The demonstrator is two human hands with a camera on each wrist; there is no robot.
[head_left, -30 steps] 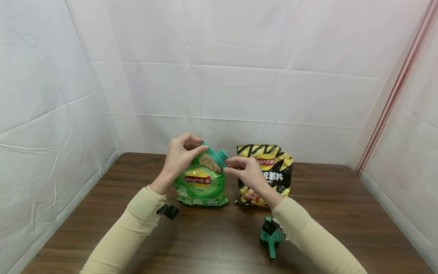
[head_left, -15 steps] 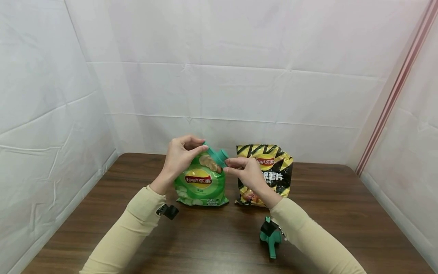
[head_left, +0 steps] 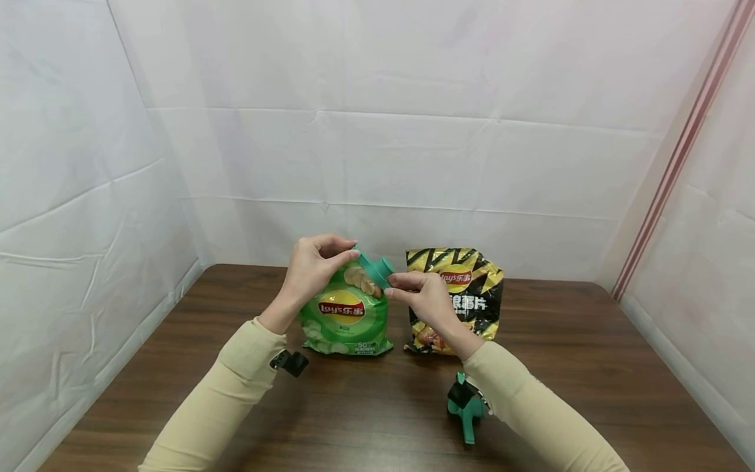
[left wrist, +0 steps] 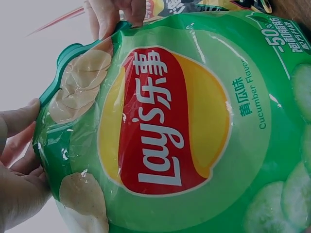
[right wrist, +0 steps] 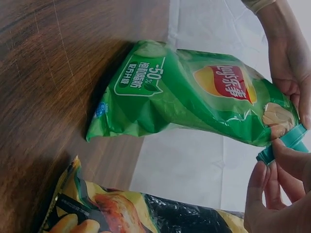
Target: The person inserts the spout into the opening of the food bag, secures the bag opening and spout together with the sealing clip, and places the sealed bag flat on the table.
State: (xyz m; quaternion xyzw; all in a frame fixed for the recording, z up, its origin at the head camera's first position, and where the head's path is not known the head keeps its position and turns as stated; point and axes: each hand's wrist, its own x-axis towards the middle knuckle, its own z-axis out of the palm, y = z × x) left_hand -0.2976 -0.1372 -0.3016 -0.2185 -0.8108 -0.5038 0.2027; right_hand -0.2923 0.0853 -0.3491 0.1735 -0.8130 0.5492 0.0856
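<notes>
A green bag of cucumber-flavor potato chips (head_left: 345, 331) stands upright on the table in the head view. A teal bag clip with a round capped spout (head_left: 380, 269) lies slantwise along its top edge. My left hand (head_left: 309, 269) pinches the upper left end of the clip and the bag's top corner between thumb and fingers. At the lower right end, my right hand (head_left: 429, 295) pinches the clip with thumb and fingertips. The left wrist view shows the clip (left wrist: 60, 73) running along the bag's top edge, with fingers at both ends.
A black and yellow chip bag (head_left: 486, 314) stands right of the green one, partly behind my right hand. Another teal spout clip (head_left: 468, 426) lies on the brown wooden table (head_left: 354, 419) by my right wrist. White sheeting (head_left: 401, 157) encloses the back and sides.
</notes>
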